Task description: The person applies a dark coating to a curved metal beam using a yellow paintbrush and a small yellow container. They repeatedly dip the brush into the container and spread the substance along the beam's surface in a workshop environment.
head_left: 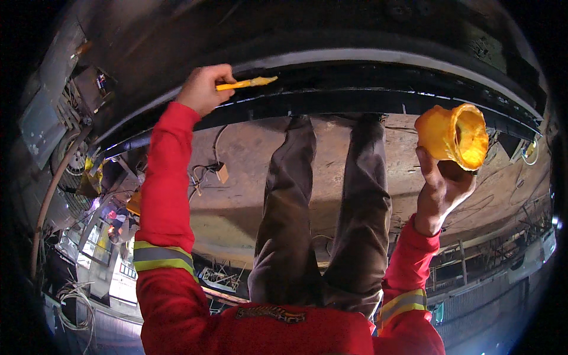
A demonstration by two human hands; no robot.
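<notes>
My left hand (203,90) is closed around a slim yellow brush-like stick (253,82). Its tip is broader and smeared yellow, and points right over a long black metal beam (349,100). Whether the tip has bristles I cannot tell. On the right, my right hand (441,192) grips a yellow-coated cup (435,133) from below. The cup's round mouth is tilted toward me, and a thick yellow-orange coating lines its inside. Part of the grip is hidden behind the cup.
Below the beam my legs stand on a brownish, dirty floor (236,148). A cable with a small box (221,172) lies there. Coiled cables (77,305) hang at the lower left. Another person (118,222) is far off at the left. Metal railings (464,263) run at the right.
</notes>
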